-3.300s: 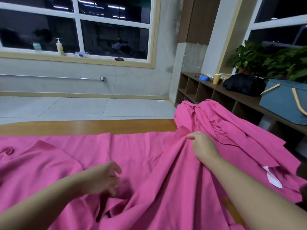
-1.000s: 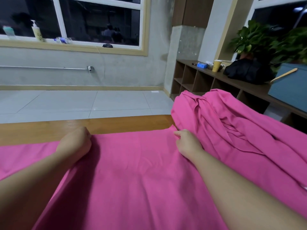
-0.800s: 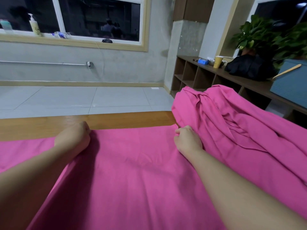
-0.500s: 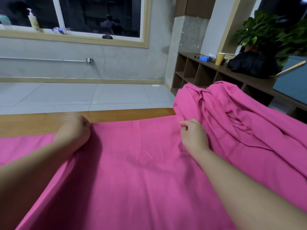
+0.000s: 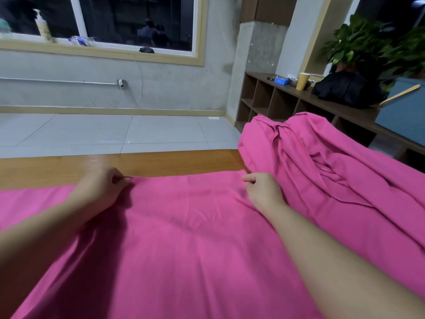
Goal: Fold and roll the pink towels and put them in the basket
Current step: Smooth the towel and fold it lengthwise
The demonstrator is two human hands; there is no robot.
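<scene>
Both hands, left hand [image 5: 101, 187] and right hand [image 5: 264, 192], pinch the pink towel's [image 5: 190, 238] far edge; we should keep corners level, cloth taut.

Pink towel [image 5: 188, 238], centre and lower frame: matt woven cloth, soft, faintly creased; heaped towels [image 5: 322, 171] at right, same matt cloth in deep folds. Table [image 5: 161, 162] across mid-frame: wood, smooth, with a slight sheen; floor tiles [image 5: 115, 132] above it pale and glossy, wall [image 5: 172, 84] rough matt plaster. Shelf unit [image 5: 276, 100] at upper right: dull brown wood.
</scene>
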